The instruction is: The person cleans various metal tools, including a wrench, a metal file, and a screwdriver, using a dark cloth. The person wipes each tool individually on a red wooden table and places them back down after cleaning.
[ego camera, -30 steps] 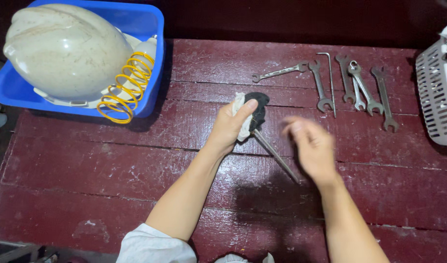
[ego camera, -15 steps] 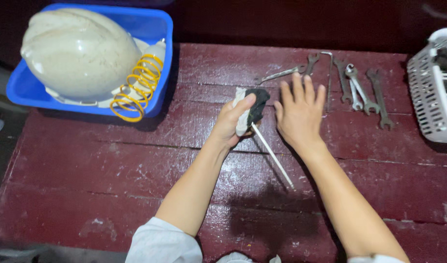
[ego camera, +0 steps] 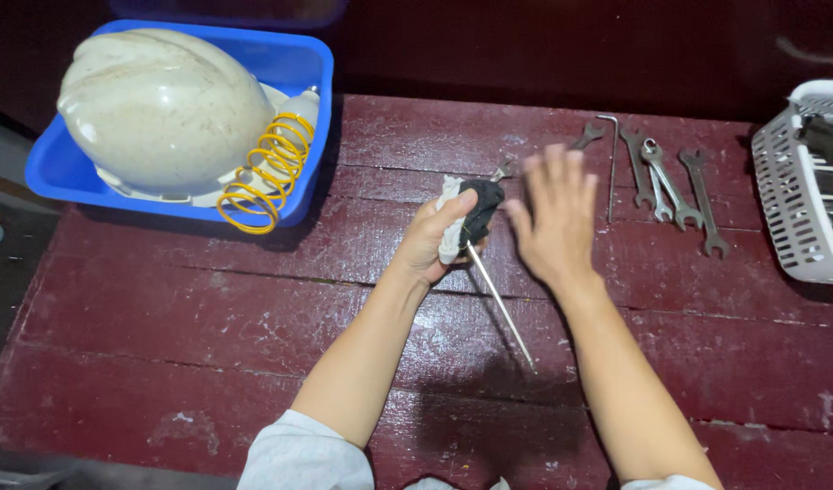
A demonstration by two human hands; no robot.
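Nearest me, two bare forearms come up from pale grey sleeves (ego camera: 298, 449) at the bottom edge. They cross a table (ego camera: 162, 318) of dark red painted planks, scuffed, with paint flaked off in white patches.

My left hand (ego camera: 430, 240) is curled shut around a screwdriver (ego camera: 489, 263). Its bulbous black handle is wrapped in a crumpled white rag (ego camera: 449, 231), thumb lying over the cloth. The thin bare steel shaft slants down and right from the fist, tip low over the planks near my right forearm; I can't tell if it touches.

My right hand (ego camera: 554, 218) is just beside the handle, palm down, fingers straight and spread, gripping nothing. It is blurred, so I can't tell if the fingertips touch anything.

Beyond the hands, grey metal open-end wrenches (ego camera: 684, 186) lie flat in a loose row on the wood, with a slim L-shaped hex key (ego camera: 611, 163) beside them and another wrench (ego camera: 587, 136) partly hidden behind my right fingers.

Far right, a white plastic basket (ego camera: 793, 200) with slotted walls, dark tools inside, cut off by the frame.

Far left, a blue plastic tub (ego camera: 63, 168) on the table's corner holds a smooth, glossy off-white domed shell (ego camera: 162, 109) and a yellow coiled spring (ego camera: 267, 172) leaning over the tub's rim.
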